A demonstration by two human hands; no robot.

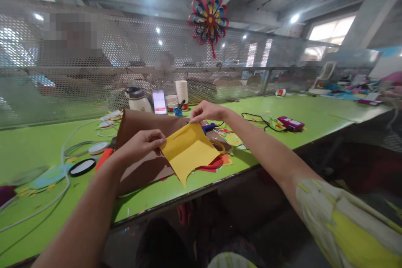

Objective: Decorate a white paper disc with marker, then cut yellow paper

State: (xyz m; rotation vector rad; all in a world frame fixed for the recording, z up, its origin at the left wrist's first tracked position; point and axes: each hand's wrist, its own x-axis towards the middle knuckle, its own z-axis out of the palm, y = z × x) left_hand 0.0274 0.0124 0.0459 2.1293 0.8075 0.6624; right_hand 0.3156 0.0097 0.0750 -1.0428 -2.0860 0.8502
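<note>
A sheet of yellow paper hangs between my two hands, its lower edge cut in a curve that leaves a pointed tip. My left hand pinches its left upper corner, fingers closed. At the top right corner my right hand grips it between thumb and fingers. Behind the sheet lies a large piece of brown paper, curled up at its back edge. Blue-handled scissors show partly beside the yellow sheet. Red paper pieces lie under its right side, along with coloured scraps.
On the green table stand a thermos jug, a lit phone, stacked paper cups and a small blue pot. A white cable and tape rolls lie left. A purple box sits right. A perforated screen rises behind.
</note>
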